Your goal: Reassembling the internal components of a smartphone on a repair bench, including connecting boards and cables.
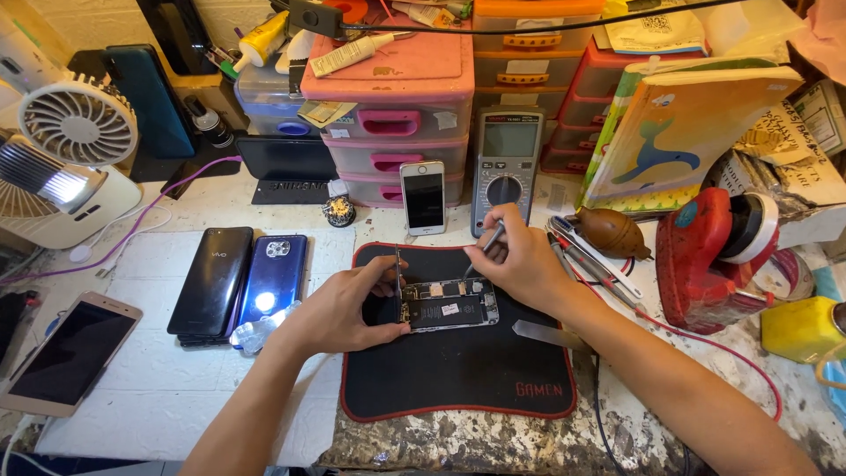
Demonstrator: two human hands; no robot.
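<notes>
**Opened phone under both hands on the black mat**

The opened phone [449, 304] lies flat on a black mat [458, 370] with red edging, its inner parts facing up; the left hand [348, 308] clasps its left end, fingers closed around the edge, with thin tweezers [397, 269] standing up between them; the right hand [520, 260] pinches a slim metal tool [487, 242], its tip down on the phone's top edge; just behind stand a white phone [424, 197] and a grey multimeter [506, 163]; left of the mat lie a black phone [211, 280] and a blue phone [275, 278]; a red device [705, 256] sits to the right.
</notes>
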